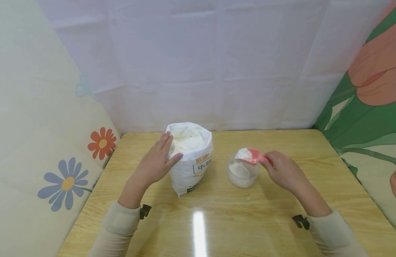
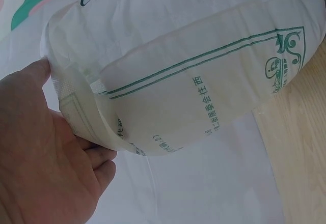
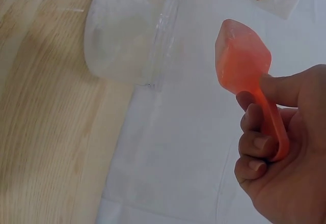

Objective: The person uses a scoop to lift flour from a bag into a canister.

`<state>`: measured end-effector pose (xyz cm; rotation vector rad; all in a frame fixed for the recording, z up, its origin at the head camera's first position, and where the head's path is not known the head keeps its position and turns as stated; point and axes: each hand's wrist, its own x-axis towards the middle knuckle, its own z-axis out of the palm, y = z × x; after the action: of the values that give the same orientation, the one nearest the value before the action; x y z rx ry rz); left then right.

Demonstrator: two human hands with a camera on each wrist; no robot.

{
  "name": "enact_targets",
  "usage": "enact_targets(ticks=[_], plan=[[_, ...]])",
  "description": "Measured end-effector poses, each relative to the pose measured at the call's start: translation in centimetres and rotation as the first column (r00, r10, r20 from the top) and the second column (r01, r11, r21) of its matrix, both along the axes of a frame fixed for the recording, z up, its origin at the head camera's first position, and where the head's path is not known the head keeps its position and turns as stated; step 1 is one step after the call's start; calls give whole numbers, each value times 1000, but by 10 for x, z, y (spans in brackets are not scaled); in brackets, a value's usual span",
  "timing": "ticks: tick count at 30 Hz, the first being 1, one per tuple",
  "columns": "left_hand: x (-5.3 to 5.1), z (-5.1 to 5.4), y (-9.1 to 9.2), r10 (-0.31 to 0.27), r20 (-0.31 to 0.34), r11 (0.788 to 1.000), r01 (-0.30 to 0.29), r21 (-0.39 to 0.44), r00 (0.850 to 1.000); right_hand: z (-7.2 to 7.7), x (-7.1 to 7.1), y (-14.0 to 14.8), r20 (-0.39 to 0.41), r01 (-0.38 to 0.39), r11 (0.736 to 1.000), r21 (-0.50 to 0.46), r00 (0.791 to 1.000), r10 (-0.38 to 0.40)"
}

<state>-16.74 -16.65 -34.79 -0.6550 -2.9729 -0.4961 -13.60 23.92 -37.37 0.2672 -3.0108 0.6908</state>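
Observation:
A white flour bag (image 1: 188,171) stands upright with its mouth folded back, and white flour (image 1: 186,141) shows inside. My left hand (image 1: 157,159) holds the left side of its rim, thumb toward the front and fingers toward the back; the left wrist view shows fingers (image 2: 104,165) bent at the folded edge. In my right hand (image 1: 282,169) is the handle of a red plastic scoop (image 3: 242,56), gripped with curled fingers. A heap of flour (image 1: 244,154) lies in the scoop, which hovers over a clear round tub (image 1: 242,182) partly filled with flour.
Bag and tub stand apart on a wood-grain table (image 1: 223,217). A pale cloth (image 1: 198,71) hangs behind the table's back edge, with flower-printed cloths (image 1: 371,135) at the sides. A small white speck lies on the wood in front of the tub.

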Motion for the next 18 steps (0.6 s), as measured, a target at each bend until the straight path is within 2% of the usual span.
enact_targets(ticks=[8,18], plan=[[0,-1,-1,1,-5,1000,-1,-3,1000,-6,0,5,-47,-39,999,23,998,40],[0,-2,-1,2,2,1000,-2,-8,1000,-9,-5,13,-11,-62,995,83,998,64]])
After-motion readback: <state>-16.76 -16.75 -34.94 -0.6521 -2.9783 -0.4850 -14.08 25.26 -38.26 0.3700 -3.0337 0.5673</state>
